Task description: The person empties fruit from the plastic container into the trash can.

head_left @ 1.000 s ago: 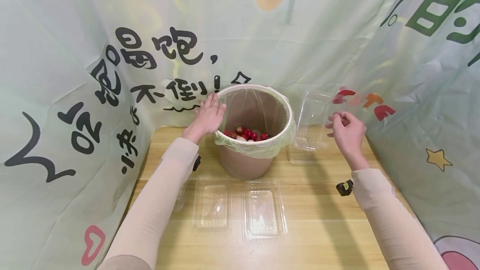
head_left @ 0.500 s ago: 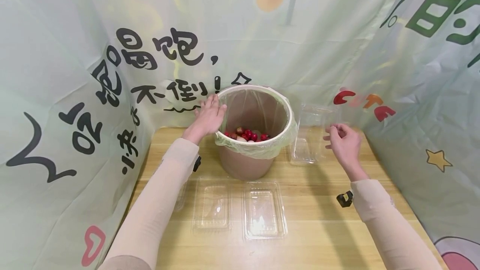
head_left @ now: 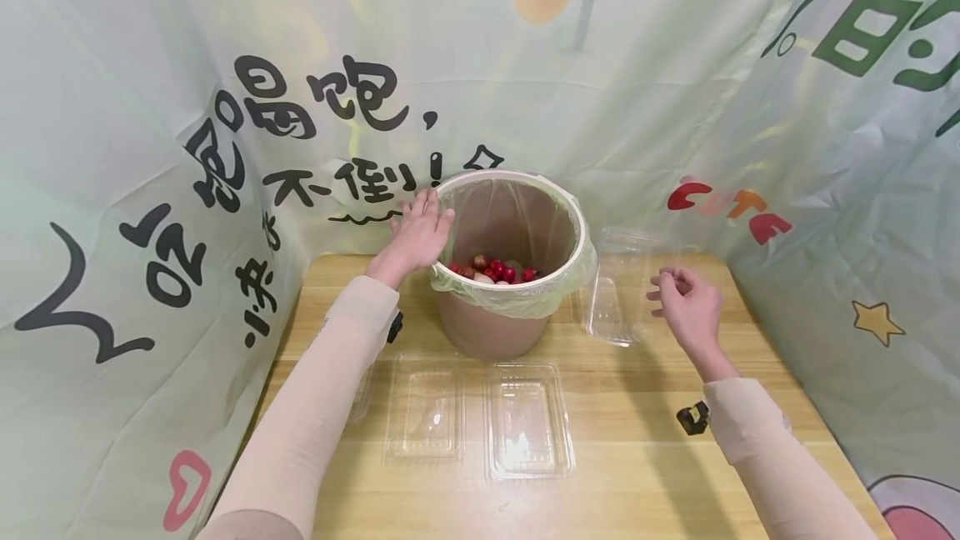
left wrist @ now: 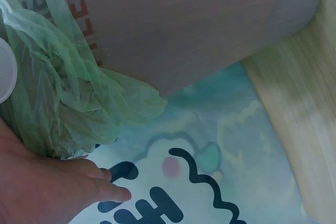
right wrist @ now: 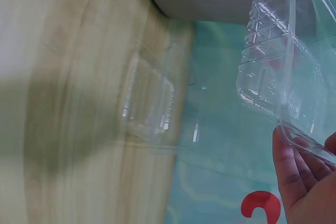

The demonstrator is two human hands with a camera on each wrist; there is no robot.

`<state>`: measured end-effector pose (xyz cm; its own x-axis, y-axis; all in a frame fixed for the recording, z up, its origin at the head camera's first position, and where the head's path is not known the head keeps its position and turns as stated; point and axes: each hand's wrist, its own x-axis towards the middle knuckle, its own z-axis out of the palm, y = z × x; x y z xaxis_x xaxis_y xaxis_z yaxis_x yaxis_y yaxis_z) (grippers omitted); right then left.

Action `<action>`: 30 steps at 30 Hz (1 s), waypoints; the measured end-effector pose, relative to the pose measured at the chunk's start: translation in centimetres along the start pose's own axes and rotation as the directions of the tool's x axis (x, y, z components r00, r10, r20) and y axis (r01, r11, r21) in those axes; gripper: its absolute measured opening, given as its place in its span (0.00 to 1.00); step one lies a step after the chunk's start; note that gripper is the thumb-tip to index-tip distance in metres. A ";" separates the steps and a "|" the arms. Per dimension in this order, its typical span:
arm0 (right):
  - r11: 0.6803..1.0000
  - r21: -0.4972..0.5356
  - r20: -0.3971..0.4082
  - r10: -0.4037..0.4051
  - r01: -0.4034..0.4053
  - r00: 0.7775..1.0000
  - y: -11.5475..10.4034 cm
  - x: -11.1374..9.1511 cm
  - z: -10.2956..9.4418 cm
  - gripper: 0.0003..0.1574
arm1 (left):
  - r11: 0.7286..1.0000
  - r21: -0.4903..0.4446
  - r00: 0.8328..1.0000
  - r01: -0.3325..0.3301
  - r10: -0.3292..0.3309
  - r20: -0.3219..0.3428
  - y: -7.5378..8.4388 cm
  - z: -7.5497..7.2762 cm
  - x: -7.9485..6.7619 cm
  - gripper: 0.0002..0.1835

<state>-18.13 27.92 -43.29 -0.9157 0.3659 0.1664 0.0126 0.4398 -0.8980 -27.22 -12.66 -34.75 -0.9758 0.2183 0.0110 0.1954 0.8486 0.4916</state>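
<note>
My left hand (head_left: 422,232) rests on the left rim of a brown bin (head_left: 491,327), its fingers extended. A thin green bag (left wrist: 58,72) lines the bin and folds over the rim. Inside the bin lie several small red fruits (head_left: 497,268), whose kind I cannot tell. To the right of the bin, my right hand (head_left: 692,307) pinches the edge of a clear plastic container (head_left: 617,294). The right wrist view shows this held container (right wrist: 283,72) tilted, with ribbed sides. Below it, another clear container (right wrist: 149,100) sits near the table's back edge.
Two more clear containers, a left one (head_left: 425,415) and a right one (head_left: 528,423), lie on the wooden table (head_left: 615,457) in front of the bin. Part of another shows beside the left sleeve. Printed cloth walls (head_left: 465,48) enclose the back and sides.
My right hand has lowered toward the table with the clear container, which now hangs lower beside the bin. The left hand has stayed on the rim.
</note>
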 end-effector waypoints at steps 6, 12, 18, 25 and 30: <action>1.000 -0.021 0.019 -0.014 0.014 1.000 1.1 -0.9 0.2 0.23 | 1.000 0.011 1.000 -0.003 0.003 -0.005 0.0 0.0 0.0 0.41; 0.999 -0.041 0.038 -0.018 0.020 0.999 2.0 -1.5 0.4 0.25 | 1.000 0.024 1.000 -0.003 0.003 -0.004 0.1 0.0 -0.1 0.41; 0.999 -0.048 0.058 -0.011 0.014 0.998 3.0 -2.2 0.4 0.25 | 1.000 0.011 1.000 -0.003 0.003 0.000 0.2 0.0 -0.1 0.40; 0.997 -0.082 0.082 0.015 -0.008 0.997 4.2 -3.0 0.4 0.24 | 1.000 0.014 1.000 0.006 -0.006 0.004 0.1 0.0 0.0 0.40; 0.994 -0.107 0.117 0.014 -0.001 0.993 5.3 -3.6 0.4 0.25 | 1.000 0.016 1.000 0.007 -0.007 0.006 0.0 0.0 0.0 0.41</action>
<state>-14.92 28.62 -48.76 -0.9560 0.2737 0.1056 0.0563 0.5243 -0.8496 -27.21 -12.65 -34.70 -0.9765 0.2153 0.0023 0.1902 0.8578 0.4775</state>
